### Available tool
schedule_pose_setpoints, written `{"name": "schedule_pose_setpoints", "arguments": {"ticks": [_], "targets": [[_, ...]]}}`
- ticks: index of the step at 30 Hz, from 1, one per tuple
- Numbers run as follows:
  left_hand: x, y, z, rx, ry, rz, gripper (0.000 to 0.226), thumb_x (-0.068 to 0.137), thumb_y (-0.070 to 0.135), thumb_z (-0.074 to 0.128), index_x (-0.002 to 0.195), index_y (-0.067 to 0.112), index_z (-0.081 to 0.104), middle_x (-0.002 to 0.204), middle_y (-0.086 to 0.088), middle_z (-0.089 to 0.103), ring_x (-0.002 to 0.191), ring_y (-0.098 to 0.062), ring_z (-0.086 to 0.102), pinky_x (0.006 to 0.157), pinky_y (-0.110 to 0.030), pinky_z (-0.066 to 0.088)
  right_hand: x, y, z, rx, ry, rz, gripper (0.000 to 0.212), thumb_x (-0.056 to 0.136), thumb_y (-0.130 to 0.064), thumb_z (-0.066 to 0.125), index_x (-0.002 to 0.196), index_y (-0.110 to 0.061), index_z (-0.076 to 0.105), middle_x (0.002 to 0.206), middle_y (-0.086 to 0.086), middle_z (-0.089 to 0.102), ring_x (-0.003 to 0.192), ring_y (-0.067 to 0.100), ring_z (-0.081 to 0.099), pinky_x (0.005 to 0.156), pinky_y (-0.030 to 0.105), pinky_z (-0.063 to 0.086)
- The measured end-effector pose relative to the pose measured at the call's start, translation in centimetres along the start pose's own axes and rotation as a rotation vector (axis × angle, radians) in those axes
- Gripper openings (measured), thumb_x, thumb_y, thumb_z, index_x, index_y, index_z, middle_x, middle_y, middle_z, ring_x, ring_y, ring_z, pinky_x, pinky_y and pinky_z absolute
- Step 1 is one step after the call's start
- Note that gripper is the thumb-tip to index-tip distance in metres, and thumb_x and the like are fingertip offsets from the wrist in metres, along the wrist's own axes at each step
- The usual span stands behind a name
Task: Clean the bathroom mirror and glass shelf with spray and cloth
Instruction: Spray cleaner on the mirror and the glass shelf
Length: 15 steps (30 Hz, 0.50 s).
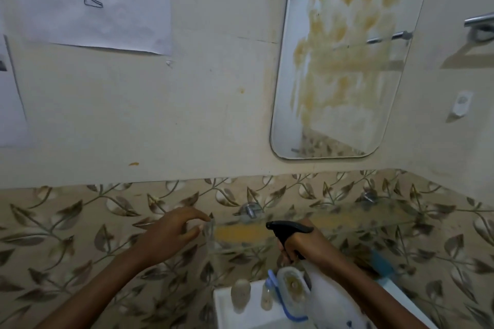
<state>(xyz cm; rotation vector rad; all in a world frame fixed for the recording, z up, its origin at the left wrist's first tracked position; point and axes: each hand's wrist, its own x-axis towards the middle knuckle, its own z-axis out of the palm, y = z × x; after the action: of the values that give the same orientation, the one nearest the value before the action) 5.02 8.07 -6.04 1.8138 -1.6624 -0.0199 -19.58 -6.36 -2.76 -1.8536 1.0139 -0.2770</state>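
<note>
Head view: stained mirror (pixel 347 61) above glass shelf (pixel 294 232).

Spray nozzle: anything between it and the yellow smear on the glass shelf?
Nothing visible. The right hand holds the spray bottle with its nozzle aimed left over the yellow smear on the glass shelf. The left hand touches the shelf's left end, beyond the smear.

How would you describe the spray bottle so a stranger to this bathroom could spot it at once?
Start at the stained mirror on the wall, then drop below it past the glass shelf smeared with yellow. Just above the white sink, the right hand grips the spray bottle: the only item with a black trigger head, nozzle pointing left.
</note>
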Motion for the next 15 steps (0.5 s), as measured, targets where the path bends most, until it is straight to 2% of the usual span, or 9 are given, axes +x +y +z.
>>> {"name": "schedule_pose_setpoints", "arguments": {"ticks": [1, 3, 5, 8, 11, 14, 15], "targets": [[0.1, 0.2, 0.1, -0.01, 0.002, -0.001, 0.021, 0.083, 0.039, 0.047, 0.099, 0.05, 0.055, 0.11, 0.024, 0.059, 0.099, 0.0, 0.057, 0.085, -0.029, 0.05, -0.1, 0.2, -0.5, 0.013, -0.006, -0.02, 0.04, 0.075, 0.023, 0.049, 0.087, -0.01, 0.067, 0.057, 0.013, 0.051, 0.031, 0.007, 0.05, 0.036, 0.017, 0.038], [0.5, 0.4, 0.3, -0.038, 0.001, -0.003, 0.02, 0.082, 0.044, 0.045, 0.098, 0.051, 0.055, 0.11, 0.025, 0.058, 0.101, 0.004, 0.055, 0.086, -0.027, 0.05, -1.3, 1.0, -1.8, 0.038, 0.039, -0.062, 0.033, 0.078, 0.018, 0.046, 0.102, 0.005, 0.065, 0.061, 0.01, 0.057, 0.039, 0.006, 0.055, 0.044, 0.016, 0.045], [0.9, 0.7, 0.6, -0.065, 0.005, 0.01, 0.019, 0.082, 0.046, 0.044, 0.098, 0.05, 0.055, 0.11, 0.026, 0.057, 0.103, 0.009, 0.053, 0.085, -0.021, 0.047, -2.0, 1.8, -2.6, 0.057, 0.085, -0.058, 0.027, 0.078, 0.014, 0.045, 0.102, 0.017, 0.058, 0.06, 0.006, 0.059, 0.041, 0.004, 0.056, 0.047, 0.014, 0.047], [1.5, 1.2, 1.5, -0.086, 0.022, 0.044, 0.023, 0.082, 0.05, 0.043, 0.099, 0.046, 0.058, 0.108, 0.026, 0.059, 0.105, 0.011, 0.05, 0.083, -0.013, 0.042, -1.5, 3.3, -3.7, 0.108, 0.225, 0.012, 0.029, 0.077, 0.011, 0.048, 0.103, 0.02, 0.055, 0.059, 0.01, 0.056, 0.042, 0.01, 0.054, 0.044, 0.017, 0.046], [2.2, 1.5, 2.4, -0.094, 0.029, 0.054, 0.025, 0.082, 0.049, 0.045, 0.1, 0.043, 0.061, 0.108, 0.022, 0.062, 0.103, 0.007, 0.054, 0.087, -0.023, 0.045, -1.3, 4.7, -5.1, 0.153, 0.295, 0.045, 0.031, 0.076, 0.009, 0.048, 0.103, 0.023, 0.053, 0.059, 0.013, 0.054, 0.049, 0.02, 0.052, 0.047, 0.022, 0.047], [2.9, 2.2, 3.1, -0.096, 0.036, 0.076, 0.027, 0.077, 0.055, 0.039, 0.097, 0.049, 0.057, 0.108, 0.024, 0.061, 0.104, 0.005, 0.054, 0.088, -0.024, 0.044, -2.0, 5.5, -6.1, 0.247, 0.255, 0.025, 0.038, 0.072, 0.005, 0.052, 0.103, 0.027, 0.054, 0.057, 0.016, 0.051, 0.041, 0.016, 0.053, 0.04, 0.019, 0.044], [3.2, 2.6, 3.3, -0.103, 0.034, 0.079, 0.027, 0.076, 0.056, 0.039, 0.096, 0.05, 0.057, 0.108, 0.027, 0.06, 0.104, 0.007, 0.053, 0.088, -0.023, 0.043, -2.2, 5.6, -6.4, 0.31, 0.241, -0.004, 0.04, 0.07, 0.006, 0.051, 0.106, 0.022, 0.057, 0.057, 0.017, 0.052, 0.039, 0.016, 0.054, 0.039, 0.02, 0.043]]}}
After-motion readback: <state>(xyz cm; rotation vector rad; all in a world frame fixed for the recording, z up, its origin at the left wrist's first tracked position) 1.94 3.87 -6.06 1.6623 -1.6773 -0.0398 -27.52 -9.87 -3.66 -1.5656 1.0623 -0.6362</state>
